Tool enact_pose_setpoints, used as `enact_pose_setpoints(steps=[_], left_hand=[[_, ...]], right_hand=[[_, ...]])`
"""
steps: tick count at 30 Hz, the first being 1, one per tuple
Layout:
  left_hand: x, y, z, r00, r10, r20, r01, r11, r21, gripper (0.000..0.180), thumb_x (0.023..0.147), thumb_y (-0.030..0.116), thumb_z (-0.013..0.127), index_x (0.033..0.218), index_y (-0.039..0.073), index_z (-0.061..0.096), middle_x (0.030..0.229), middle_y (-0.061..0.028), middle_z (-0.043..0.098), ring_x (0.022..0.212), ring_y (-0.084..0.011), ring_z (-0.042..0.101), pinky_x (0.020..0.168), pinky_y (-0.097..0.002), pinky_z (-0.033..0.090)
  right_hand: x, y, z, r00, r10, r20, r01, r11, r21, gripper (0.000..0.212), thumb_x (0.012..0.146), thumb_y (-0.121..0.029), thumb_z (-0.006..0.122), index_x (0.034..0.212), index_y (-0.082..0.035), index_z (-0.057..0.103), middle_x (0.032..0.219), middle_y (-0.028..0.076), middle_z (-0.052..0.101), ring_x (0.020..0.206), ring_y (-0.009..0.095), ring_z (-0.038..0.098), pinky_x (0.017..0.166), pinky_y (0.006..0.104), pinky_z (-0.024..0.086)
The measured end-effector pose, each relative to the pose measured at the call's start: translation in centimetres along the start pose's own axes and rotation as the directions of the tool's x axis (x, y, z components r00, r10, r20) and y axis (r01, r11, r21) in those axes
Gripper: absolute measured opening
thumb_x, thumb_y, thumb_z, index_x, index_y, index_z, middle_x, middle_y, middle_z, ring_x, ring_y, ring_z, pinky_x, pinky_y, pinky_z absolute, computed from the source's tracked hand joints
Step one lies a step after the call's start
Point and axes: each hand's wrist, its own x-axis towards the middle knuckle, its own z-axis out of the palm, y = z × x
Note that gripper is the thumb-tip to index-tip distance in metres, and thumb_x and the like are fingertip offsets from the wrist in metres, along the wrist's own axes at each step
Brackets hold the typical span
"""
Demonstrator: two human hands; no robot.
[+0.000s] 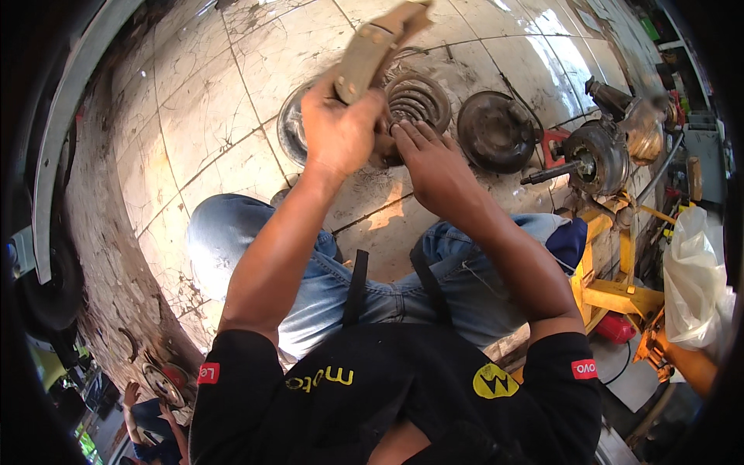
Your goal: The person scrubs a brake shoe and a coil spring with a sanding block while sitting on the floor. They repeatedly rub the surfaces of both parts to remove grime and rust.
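Note:
My left hand (337, 132) is closed round a curved brake shoe (363, 66), raised above the floor with rivets showing on its lining. Beside it, the fingers of my right hand (434, 167) are bent over a dark part that they mostly hide; I cannot make out what it is. Just beyond those fingers lies a dark coil spring (418, 97). A round metal drum or plate (291, 128) rests on the floor behind my left hand, partly covered by it.
To the right lies a dark round plate (496, 132). Farther right, a greasy hub with a shaft (595, 159) sits by a yellow stand (608, 294). A white plastic bag (694, 279) hangs there. At the lower left, another person's hands (133, 395) show.

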Motion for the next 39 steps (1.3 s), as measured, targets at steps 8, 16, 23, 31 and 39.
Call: enact_pose_setpoints(steps=[8,16,23,31,39], left_hand=[[-0.1,-0.1,0.0,0.998,0.015,-0.065,-0.016,1.000,-0.027,0.017,0.081,0.003,0.060,0.094,-0.007,0.059,0.070,-0.0078,0.061,0.054,-0.0128,0.056,0.048,-0.0268,0.045],[-1.0,0.6,0.3,1.000,-0.007,0.005,0.008,0.999,-0.039,0.019,0.082,0.002,0.055,0.097,-0.009,0.056,0.078,-0.0129,0.060,0.057,-0.0189,0.057,0.054,-0.0306,0.047],[-0.5,-0.2,-0.3,0.996,0.090,-0.021,-0.088,0.992,0.089,0.020,0.082,0.004,0.056,0.097,-0.009,0.057,0.075,-0.0123,0.060,0.057,-0.0181,0.057,0.054,-0.0306,0.048],[-0.6,-0.3,-0.6,0.998,0.066,0.014,-0.066,0.998,0.002,0.019,0.083,0.001,0.062,0.100,-0.008,0.059,0.076,-0.0075,0.061,0.058,-0.0119,0.057,0.051,-0.0262,0.047],[-0.2,0.8,-1.5,0.995,0.098,-0.002,-0.097,0.995,0.036,0.023,0.081,0.004,0.057,0.100,-0.009,0.056,0.079,-0.0133,0.059,0.059,-0.0193,0.056,0.055,-0.0311,0.047]], right_hand=[[0.5,0.2,0.4,1.000,0.001,0.011,-0.001,0.999,0.037,0.053,0.089,-0.006,0.045,0.141,0.004,0.038,0.146,0.022,0.042,0.134,0.040,0.041,0.104,0.0616,0.035],[0.4,0.4,0.5,1.000,-0.006,0.022,0.004,0.998,0.062,0.053,0.088,-0.004,0.045,0.139,0.007,0.038,0.145,0.026,0.042,0.135,0.043,0.039,0.106,0.0591,0.034],[0.2,-0.2,0.3,0.997,-0.035,-0.065,0.038,0.998,0.043,0.051,0.089,-0.004,0.044,0.138,0.007,0.039,0.142,0.026,0.045,0.132,0.044,0.042,0.104,0.0576,0.037],[0.8,0.8,0.7,0.997,-0.068,-0.039,0.069,0.997,0.018,0.049,0.090,-0.006,0.044,0.137,0.006,0.040,0.143,0.024,0.045,0.133,0.042,0.042,0.105,0.0572,0.036],[1.0,2.5,-0.8,0.995,-0.037,-0.089,0.049,0.990,0.136,0.051,0.088,-0.005,0.047,0.138,0.005,0.040,0.145,0.022,0.043,0.137,0.041,0.037,0.109,0.0553,0.032]])
